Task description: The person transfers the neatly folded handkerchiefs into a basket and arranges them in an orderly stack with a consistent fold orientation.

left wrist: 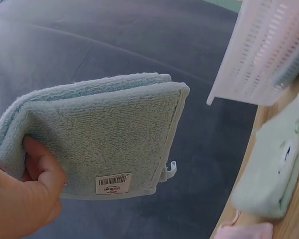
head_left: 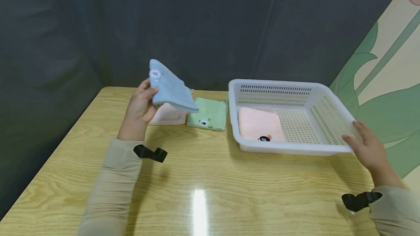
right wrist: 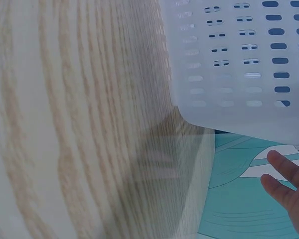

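Observation:
My left hand [head_left: 141, 103] pinches a folded light-blue towel [head_left: 172, 86] by one end, holding it up in the air above the table. In the left wrist view the towel [left wrist: 104, 134] shows its folded layers, a white barcode label [left wrist: 113, 183] and a small hanging loop. On the right, my right hand [head_left: 370, 148] grips the rim of a white plastic basket [head_left: 285, 148] at its near right corner. Inside the basket, at its left end, lies a folded pink towel [head_left: 260, 123] with a dark printed face. The right wrist view shows the basket's slotted wall [right wrist: 239, 74] beside the fingers.
Left of the basket lies a folded green towel [head_left: 210, 114] with an eye design. Next to it is a pale pink towel [head_left: 168, 115], partly hidden by the blue one. A dark curtain [head_left: 197, 28] hangs behind the wooden table [head_left: 229, 185]; a painted wall [head_left: 393, 94] stands at right.

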`<state>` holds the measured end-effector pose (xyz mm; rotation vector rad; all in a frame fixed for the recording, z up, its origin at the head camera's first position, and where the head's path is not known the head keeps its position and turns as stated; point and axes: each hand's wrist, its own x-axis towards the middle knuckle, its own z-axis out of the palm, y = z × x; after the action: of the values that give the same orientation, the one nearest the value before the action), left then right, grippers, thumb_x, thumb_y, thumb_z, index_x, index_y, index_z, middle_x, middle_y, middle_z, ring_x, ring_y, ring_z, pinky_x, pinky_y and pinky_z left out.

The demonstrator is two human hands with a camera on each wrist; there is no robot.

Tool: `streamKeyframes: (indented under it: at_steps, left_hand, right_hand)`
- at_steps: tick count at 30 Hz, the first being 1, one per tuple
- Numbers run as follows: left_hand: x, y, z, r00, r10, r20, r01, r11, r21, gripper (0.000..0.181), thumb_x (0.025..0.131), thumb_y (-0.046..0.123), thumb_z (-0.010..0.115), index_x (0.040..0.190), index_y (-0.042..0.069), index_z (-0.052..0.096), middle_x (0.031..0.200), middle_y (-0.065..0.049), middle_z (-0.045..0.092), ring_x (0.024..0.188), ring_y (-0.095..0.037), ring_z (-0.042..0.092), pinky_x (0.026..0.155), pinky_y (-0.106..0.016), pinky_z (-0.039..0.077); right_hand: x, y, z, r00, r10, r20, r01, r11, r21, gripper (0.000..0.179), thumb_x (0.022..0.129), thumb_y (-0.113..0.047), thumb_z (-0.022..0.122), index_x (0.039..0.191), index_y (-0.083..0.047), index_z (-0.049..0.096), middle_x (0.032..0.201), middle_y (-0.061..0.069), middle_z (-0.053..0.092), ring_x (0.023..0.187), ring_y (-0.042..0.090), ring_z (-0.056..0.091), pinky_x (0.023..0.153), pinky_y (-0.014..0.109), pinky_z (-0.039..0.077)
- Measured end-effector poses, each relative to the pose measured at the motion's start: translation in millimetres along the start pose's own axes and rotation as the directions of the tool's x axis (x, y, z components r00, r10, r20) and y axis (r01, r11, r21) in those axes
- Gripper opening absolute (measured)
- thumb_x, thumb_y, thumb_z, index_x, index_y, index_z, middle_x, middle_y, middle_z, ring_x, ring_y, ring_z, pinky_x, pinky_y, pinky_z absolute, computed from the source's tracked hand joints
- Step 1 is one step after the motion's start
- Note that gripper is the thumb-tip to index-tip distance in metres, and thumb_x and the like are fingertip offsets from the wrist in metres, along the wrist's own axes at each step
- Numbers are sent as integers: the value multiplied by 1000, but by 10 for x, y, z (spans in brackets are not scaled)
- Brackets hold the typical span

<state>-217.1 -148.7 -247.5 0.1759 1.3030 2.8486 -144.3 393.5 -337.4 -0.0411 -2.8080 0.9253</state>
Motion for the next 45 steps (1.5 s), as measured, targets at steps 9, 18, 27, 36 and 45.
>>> streamKeyframes:
  at_steps: [9, 18, 27, 36, 45]
  left_hand:
    - [-16, -57, 119, 999, 17, 42, -16, 1000, -10, 25, 90, -7, 31, 107, 7, 43, 93, -6, 39, 62, -11, 42, 49, -20, 36]
    - [-28, -124, 215, 998, 16, 68, -14, 1000, -25, 27, 90, -7, 30, 108, 7, 43, 88, -6, 40, 56, -11, 39, 47, -20, 34]
    - [-30, -199, 288, 995, 3, 96, 5, 997, -80, 27, 90, -6, 28, 108, 6, 43, 83, -5, 43, 52, -9, 37, 45, -19, 32]
    - [-44, -285, 384, 988, 18, 156, 8, 987, -162, 27, 89, -8, 29, 109, 4, 43, 84, -6, 43, 54, -11, 39, 45, -19, 32]
    - [-49, -393, 470, 976, 32, 214, -2, 991, -136, 31, 90, -7, 24, 113, 6, 40, 80, -5, 41, 52, -10, 36, 47, -20, 31]
  right_hand:
    - [14, 8, 0, 1000, 23, 11, -23, 1000, -3, 61, 90, -23, 37, 135, 5, 7, 139, 24, -2, 120, 51, 0, 84, 68, 5]
    - [-6, 14, -6, 1000, 27, 13, -27, 1000, -4, 61, 90, -22, 37, 135, 5, 6, 139, 24, -2, 120, 50, -1, 85, 67, 4]
    - [1, 10, -2, 1000, 23, 8, -22, 1000, -12, 61, 89, -22, 37, 134, 6, 8, 139, 25, 0, 120, 50, 1, 86, 67, 5]
    - [-2, 6, 2, 1000, 26, 7, -26, 1000, -8, 61, 89, -22, 37, 134, 6, 7, 139, 24, -1, 119, 51, 1, 85, 67, 5]
    - [1, 10, 12, 1000, 9, -9, -10, 1000, -25, 60, 90, -22, 37, 134, 6, 8, 139, 25, 1, 120, 50, 0, 86, 66, 6]
